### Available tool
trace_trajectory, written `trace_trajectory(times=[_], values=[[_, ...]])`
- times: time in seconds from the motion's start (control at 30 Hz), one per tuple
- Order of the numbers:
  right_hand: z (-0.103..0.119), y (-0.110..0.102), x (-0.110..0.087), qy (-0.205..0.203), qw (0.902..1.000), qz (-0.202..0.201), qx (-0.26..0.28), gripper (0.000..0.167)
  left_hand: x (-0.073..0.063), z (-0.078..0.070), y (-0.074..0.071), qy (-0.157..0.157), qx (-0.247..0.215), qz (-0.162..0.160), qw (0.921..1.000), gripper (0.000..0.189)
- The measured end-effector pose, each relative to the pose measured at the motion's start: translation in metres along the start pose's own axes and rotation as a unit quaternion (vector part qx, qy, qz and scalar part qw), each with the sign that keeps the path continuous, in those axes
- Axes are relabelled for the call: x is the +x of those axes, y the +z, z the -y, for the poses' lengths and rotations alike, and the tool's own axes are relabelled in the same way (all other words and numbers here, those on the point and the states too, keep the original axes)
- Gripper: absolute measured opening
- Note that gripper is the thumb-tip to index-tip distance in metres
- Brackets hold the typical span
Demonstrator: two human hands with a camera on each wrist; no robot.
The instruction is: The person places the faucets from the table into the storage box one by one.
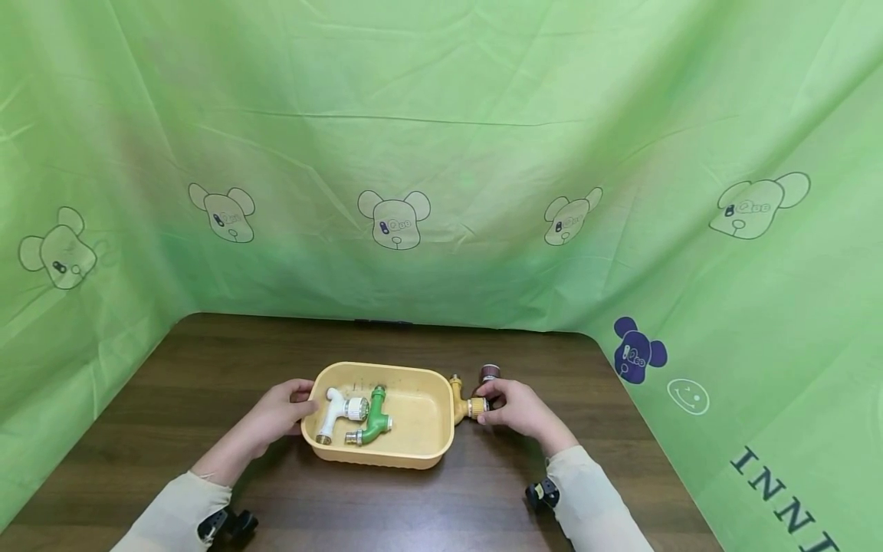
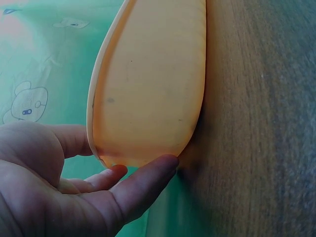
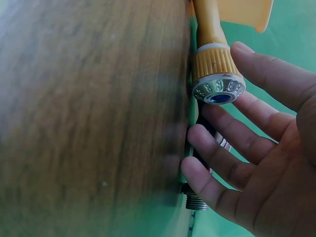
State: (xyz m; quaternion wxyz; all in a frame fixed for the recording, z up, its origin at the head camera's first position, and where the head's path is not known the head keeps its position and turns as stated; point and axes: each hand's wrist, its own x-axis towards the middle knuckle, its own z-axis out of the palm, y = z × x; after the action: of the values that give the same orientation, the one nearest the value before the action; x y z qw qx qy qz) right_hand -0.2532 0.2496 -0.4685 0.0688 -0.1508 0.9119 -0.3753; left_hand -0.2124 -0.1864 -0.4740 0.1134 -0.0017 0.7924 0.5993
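Observation:
A yellow plastic tub (image 1: 421, 452) stands on the table with a white faucet (image 1: 335, 410) and a green faucet (image 1: 376, 418) lying inside. My left hand (image 1: 279, 414) holds the tub's left end, thumb and fingers spread around its rim and end wall. Against the tub's right end lies a yellow faucet (image 1: 458, 402). My right hand (image 1: 520, 410) pinches its ribbed knob (image 3: 213, 61) between thumb and index finger. Just behind the right fingers is a dark maroon faucet (image 1: 490, 372), mostly hidden by the hand; a threaded metal end (image 3: 196, 202) shows below the fingers in the right wrist view.
The dark brown wooden table (image 1: 386, 506) reaches back to a green curtain (image 1: 469, 291) printed with bear faces, which hangs at the back and both sides. Black wrist cameras sit at the left cuff (image 1: 175, 506) and right cuff (image 1: 593, 491).

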Motion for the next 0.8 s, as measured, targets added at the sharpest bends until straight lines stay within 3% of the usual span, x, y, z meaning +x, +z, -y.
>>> trace_trajectory(times=[0.4,0.8], values=[[0.0008,0.0005,0.0028,0.004,0.9999,0.010,0.005,0.042,0.0003,0.0003,-0.0003,0.002,-0.001,0.002,1.0000,0.048],[0.0030,0.0038,0.0061,0.018,0.9991,-0.017,-0.034,0.040,-0.0013,-0.0028,0.0000,0.002,0.001,0.002,1.0000,0.048]])
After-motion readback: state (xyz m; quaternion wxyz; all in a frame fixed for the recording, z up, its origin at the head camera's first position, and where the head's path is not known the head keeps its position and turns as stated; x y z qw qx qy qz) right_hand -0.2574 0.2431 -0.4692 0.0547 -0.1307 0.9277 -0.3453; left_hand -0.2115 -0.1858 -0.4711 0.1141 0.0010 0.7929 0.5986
